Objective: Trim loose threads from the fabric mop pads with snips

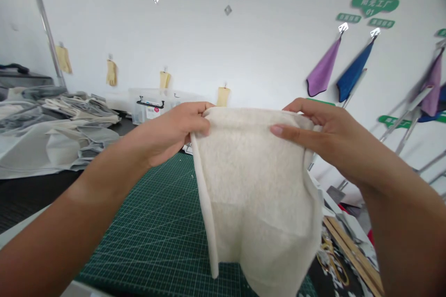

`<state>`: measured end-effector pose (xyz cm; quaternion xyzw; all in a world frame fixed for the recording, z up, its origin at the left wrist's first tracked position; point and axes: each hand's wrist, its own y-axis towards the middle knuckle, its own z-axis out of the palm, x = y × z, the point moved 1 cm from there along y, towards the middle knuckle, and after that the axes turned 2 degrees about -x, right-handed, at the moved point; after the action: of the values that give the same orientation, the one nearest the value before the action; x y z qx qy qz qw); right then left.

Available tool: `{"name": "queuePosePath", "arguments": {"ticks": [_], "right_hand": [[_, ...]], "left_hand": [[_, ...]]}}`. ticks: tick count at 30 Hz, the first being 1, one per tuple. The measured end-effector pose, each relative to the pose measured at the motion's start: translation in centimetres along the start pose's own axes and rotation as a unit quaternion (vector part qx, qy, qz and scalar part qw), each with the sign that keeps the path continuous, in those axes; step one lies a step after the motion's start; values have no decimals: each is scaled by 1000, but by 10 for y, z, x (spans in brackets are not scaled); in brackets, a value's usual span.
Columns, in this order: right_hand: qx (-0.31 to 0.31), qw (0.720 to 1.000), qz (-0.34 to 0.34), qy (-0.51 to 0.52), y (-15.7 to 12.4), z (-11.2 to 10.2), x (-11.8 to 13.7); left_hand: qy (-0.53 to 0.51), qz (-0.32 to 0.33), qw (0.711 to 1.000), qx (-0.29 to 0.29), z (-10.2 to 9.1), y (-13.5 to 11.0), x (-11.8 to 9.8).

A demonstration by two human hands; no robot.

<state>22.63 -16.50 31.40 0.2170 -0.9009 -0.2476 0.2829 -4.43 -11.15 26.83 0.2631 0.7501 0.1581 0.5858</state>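
Observation:
A cream-coloured fabric piece (258, 185) hangs from both hands above a green gridded cutting mat (149, 222). My left hand (184, 127) pinches its upper left corner between thumb and fingers. At the upper right, my right hand (313, 132) grips the same top edge, the thumb lying flat across the near side. The top edge is held nearly level, and the side edges curl inward. The lower end drops in soft folds over the mat, partly cut off by the bottom of the view.
Stacked grey and cream fabric pieces (80, 111) lie on a dark surface at left. A clear plastic box (146, 106) stands behind the mat. Wooden strips (351, 250) and scissors (334, 264) lie at lower right. A purple cloth (324, 67) and a blue cloth (355, 69) hang on the wall.

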Motion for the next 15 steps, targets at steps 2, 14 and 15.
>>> {"name": "queuePosePath", "arguments": {"ticks": [2, 14, 15], "right_hand": [[21, 1000, 7, -7, -4, -3, 0], [52, 996, 76, 15, -24, 5, -55], [40, 996, 84, 7, -26, 7, -61]], "left_hand": [[17, -15, 999, 27, 1, -2, 5], [-37, -67, 995, -70, -4, -4, 70], [-65, -71, 993, -70, -3, -6, 69]]}}
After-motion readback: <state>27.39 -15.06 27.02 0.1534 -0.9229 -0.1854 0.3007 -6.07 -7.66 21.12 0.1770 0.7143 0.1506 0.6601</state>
